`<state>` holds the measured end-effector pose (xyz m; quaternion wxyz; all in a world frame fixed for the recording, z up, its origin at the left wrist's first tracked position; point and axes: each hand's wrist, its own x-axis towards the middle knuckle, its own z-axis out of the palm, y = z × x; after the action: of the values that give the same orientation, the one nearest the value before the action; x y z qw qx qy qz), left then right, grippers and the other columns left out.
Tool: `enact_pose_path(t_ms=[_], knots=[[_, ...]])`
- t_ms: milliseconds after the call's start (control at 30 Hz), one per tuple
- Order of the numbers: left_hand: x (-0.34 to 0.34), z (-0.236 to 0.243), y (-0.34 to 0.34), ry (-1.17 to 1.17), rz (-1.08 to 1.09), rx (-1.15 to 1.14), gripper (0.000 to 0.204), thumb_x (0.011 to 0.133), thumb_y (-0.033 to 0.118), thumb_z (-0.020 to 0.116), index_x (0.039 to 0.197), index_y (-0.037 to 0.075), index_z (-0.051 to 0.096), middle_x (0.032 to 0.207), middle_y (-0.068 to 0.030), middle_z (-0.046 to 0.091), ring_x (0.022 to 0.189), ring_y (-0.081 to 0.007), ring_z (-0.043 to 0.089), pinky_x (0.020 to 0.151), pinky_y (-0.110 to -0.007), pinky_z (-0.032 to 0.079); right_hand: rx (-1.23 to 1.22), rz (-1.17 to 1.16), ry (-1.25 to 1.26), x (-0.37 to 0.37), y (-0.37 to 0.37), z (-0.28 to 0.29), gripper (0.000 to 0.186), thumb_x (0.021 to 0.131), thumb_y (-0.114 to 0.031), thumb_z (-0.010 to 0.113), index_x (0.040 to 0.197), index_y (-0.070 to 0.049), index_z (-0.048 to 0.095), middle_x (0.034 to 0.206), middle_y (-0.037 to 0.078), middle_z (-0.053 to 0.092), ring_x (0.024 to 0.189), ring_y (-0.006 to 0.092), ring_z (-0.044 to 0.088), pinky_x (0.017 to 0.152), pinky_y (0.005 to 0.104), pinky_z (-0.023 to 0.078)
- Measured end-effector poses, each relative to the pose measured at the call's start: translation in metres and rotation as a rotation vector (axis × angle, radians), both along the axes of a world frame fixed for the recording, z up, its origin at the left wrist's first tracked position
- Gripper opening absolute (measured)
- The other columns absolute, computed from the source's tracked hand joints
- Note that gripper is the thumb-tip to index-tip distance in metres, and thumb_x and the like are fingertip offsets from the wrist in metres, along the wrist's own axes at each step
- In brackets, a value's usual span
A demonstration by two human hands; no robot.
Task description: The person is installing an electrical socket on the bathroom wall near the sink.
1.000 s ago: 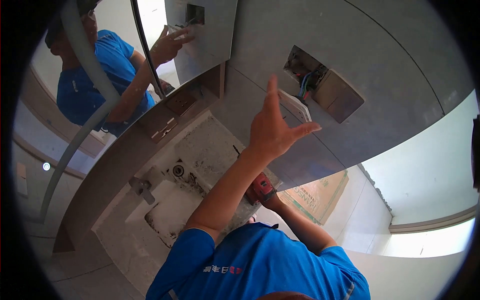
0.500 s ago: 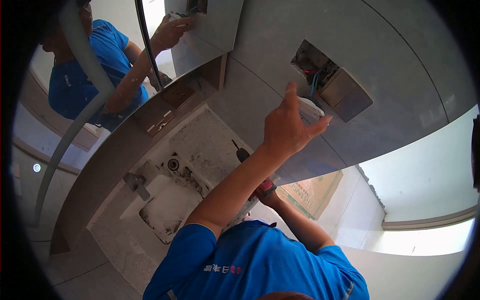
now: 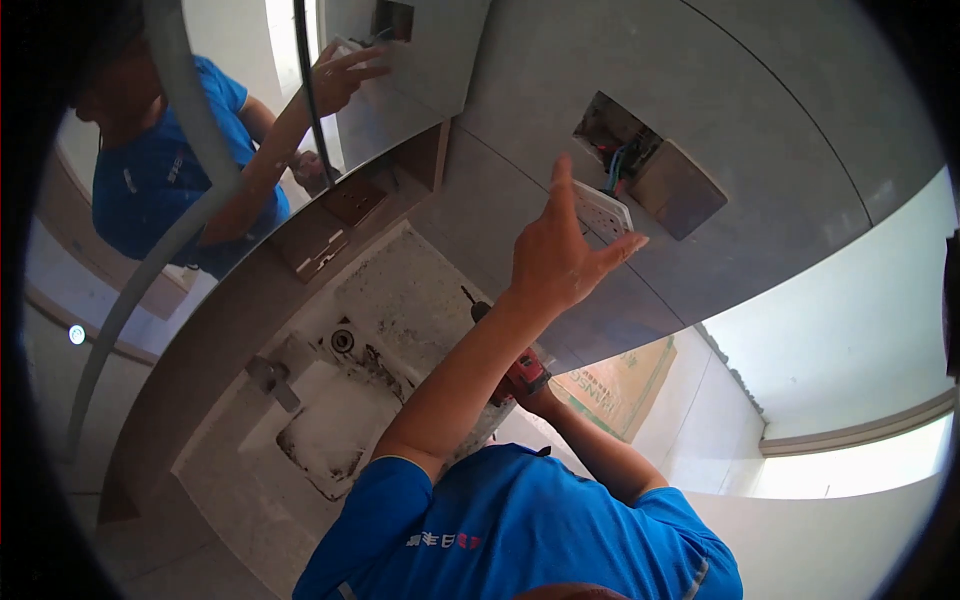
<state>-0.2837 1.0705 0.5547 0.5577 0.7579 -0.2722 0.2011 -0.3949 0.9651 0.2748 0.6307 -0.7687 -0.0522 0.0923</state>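
Note:
My left hand (image 3: 560, 255) is raised at the grey wall, holding a white wall socket or switch plate (image 3: 607, 203) between the thumb and fingers. Its index finger points up along the plate's far side; the other fingers are hidden behind the hand. Blue and red wires (image 3: 614, 168) run from the plate to a square wall opening (image 3: 610, 128). A second, brownish-grey square plate (image 3: 680, 190) sits against the wall beside the opening. Lower down, my right hand (image 3: 540, 402) grips a red and black power drill (image 3: 522, 375), its bit pointing up and left, partly behind my left forearm.
A dusty sink (image 3: 335, 420) with a tap (image 3: 272, 382) lies below left. Above it runs a brown mirror-cabinet shelf (image 3: 235, 330) with sockets. The mirror (image 3: 250, 60) reflects my arms. A cardboard sheet (image 3: 625, 385) is beyond my right arm.
My left hand has shifted slightly left and tilted the white plate, so more of its face shows. The drill stays in my right hand. The whole view has moved a little.

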Motion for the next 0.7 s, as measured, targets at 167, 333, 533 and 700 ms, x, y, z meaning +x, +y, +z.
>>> enact_pose_path(t_ms=[167, 333, 533, 700], knots=[[-0.007, 0.0, 0.001, 0.029, 0.079, -0.011, 0.107, 0.077, 0.051, 0.074, 0.146, -0.001, 0.012, 0.12, -0.028, 0.054, 0.107, -0.04, 0.061, 0.086, -0.044, 0.051, -0.269, 0.046, -0.287, 0.0, 0.003, 0.019, 0.036, 0.093, -0.026, 0.06, 0.125, -0.009, 0.054, 0.118, 0.012, 0.06, 0.113, 0.0274, 0.057, 0.094, 0.0351, 0.046], [-0.014, 0.003, 0.005, 0.099, 0.043, -0.018, 0.102, 0.077, 0.046, 0.076, 0.146, 0.001, 0.016, 0.118, -0.0246, 0.055, 0.103, -0.0386, 0.061, 0.085, -0.042, 0.05, -0.292, 0.044, -0.392, 0.004, 0.001, 0.011, 0.035, 0.089, -0.024, 0.064, 0.12, -0.01, 0.058, 0.116, 0.012, 0.062, 0.108, 0.0294, 0.06, 0.094, 0.0378, 0.047], [-0.025, -0.015, 0.022, 0.186, 0.116, -0.009, 0.088, 0.082, 0.034, 0.075, 0.146, 0.002, 0.023, 0.118, -0.018, 0.055, 0.084, -0.0219, 0.06, 0.071, -0.034, 0.049, -0.165, 0.13, -0.313, 0.012, -0.01, -0.006, 0.042, 0.083, -0.023, 0.07, 0.12, -0.009, 0.057, 0.112, 0.012, 0.064, 0.102, 0.0299, 0.063, 0.091, 0.0378, 0.049], [-0.045, -0.112, 0.095, 0.475, -0.078, -0.15, 0.061, 0.088, 0.021, 0.069, 0.139, 0.006, 0.038, 0.1, -0.0033, 0.057, 0.067, -0.0052, 0.049, 0.053, -0.02, 0.038, -0.126, 0.219, -0.154, 0.005, -0.023, 0.042, 0.045, 0.081, -0.023, 0.073, 0.12, -0.007, 0.057, 0.109, 0.013, 0.067, 0.1, 0.0253, 0.065, 0.09, 0.0358, 0.049]])
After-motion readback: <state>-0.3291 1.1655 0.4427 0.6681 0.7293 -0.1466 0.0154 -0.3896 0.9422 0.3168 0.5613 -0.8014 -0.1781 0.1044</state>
